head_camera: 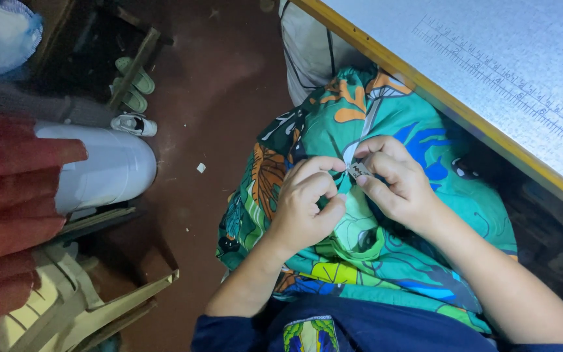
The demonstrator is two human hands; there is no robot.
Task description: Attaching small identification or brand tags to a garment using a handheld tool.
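Hands, two: left hand (pixel 307 205) and right hand (pixel 392 179) pinch one printed fabric (pixel 386 254).

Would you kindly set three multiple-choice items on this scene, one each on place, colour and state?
1. Where does the patterned fabric lie?
A. on the person's lap
B. on the table
C. on the floor

2. What is the fabric's main colour?
A. red
B. green
C. white

3. What does the right hand do?
A. lies flat and open
B. pinches a small metal blade
C. grips the scissors

Answers: 1 A, it lies bunched over the lap beside the table edge; 2 B, green dominates with blue and orange; 3 B, its fingers close on the blade while the left hand grips the fabric.
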